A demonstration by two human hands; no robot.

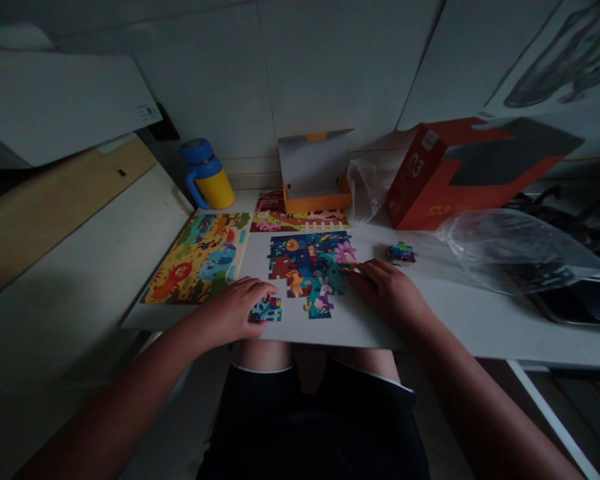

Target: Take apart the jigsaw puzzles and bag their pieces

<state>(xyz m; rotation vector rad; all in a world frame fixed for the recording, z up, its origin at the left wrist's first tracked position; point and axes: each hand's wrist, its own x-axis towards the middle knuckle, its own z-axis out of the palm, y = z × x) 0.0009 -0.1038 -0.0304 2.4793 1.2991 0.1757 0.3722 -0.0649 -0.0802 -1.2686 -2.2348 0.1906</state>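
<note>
Head camera looks down, close over puzzle on table.

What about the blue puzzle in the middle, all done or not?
Not done: the blue puzzle has a ragged lower edge, and a loose piece lies by the left hand.

The room is dim. A white table stands against a pale panelled wall. At the left, a wooden board leans beneath a white panel.
</note>
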